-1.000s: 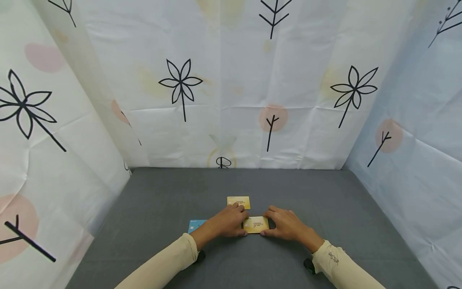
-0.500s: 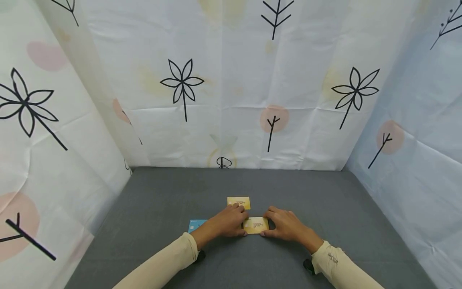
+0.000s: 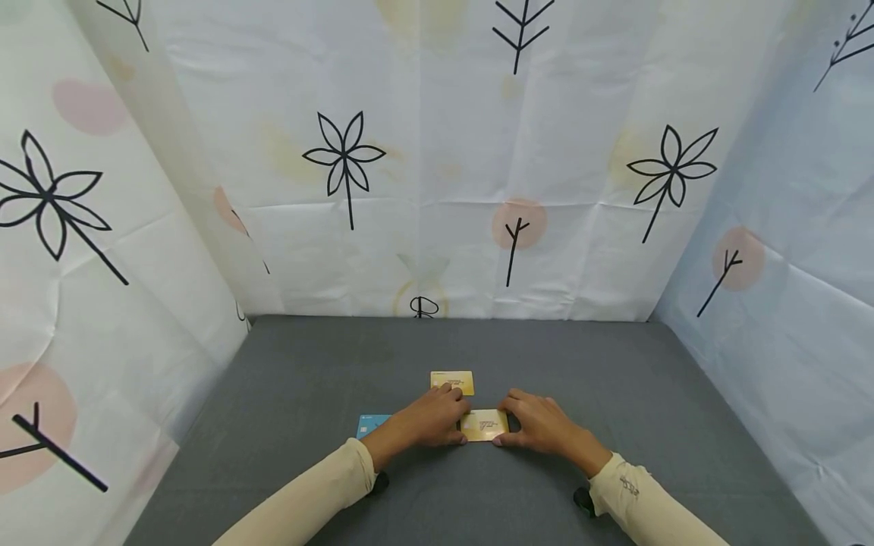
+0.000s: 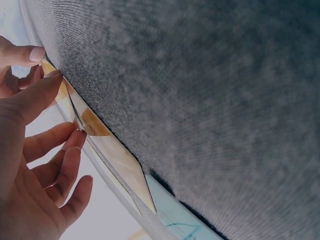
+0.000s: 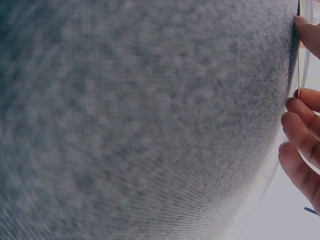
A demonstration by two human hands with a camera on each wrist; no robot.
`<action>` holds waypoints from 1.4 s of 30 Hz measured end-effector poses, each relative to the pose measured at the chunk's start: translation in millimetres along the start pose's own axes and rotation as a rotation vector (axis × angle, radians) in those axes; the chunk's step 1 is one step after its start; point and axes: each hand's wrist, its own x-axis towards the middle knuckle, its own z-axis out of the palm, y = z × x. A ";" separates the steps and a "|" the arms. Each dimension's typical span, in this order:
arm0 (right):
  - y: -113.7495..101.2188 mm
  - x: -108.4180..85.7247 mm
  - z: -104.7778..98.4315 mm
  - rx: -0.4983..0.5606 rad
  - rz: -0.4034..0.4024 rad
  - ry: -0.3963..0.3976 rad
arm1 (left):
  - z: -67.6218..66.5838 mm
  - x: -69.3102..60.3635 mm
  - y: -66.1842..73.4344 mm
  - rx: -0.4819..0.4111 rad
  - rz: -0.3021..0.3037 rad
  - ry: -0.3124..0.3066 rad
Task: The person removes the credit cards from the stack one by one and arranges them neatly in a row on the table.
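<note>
A yellow card (image 3: 484,425) lies on the dark grey table, framed by both hands. My left hand (image 3: 432,421) holds its left end between thumb and fingers. My right hand (image 3: 542,426) holds the right end in the same way, thumb at the near corner and fingers at the far one. Behind them is a second yellow card (image 3: 452,379), partly covered by the left fingers. A blue card (image 3: 372,425) shows beyond the left wrist. In the left wrist view, another yellow-and-white card (image 4: 120,155) extends from the left fingertips towards the blue card (image 4: 180,215).
The grey tabletop (image 3: 328,356) stretches around the cards and hands. White patterned cloth (image 3: 437,152) hangs behind the table and along both sides. Dark wrist straps (image 3: 584,500) show at the sleeve cuffs.
</note>
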 end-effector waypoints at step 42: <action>1.3 3.4 -2.1 -0.004 -0.042 -0.004 | 0.6 0.8 -1.6 -0.003 0.006 0.002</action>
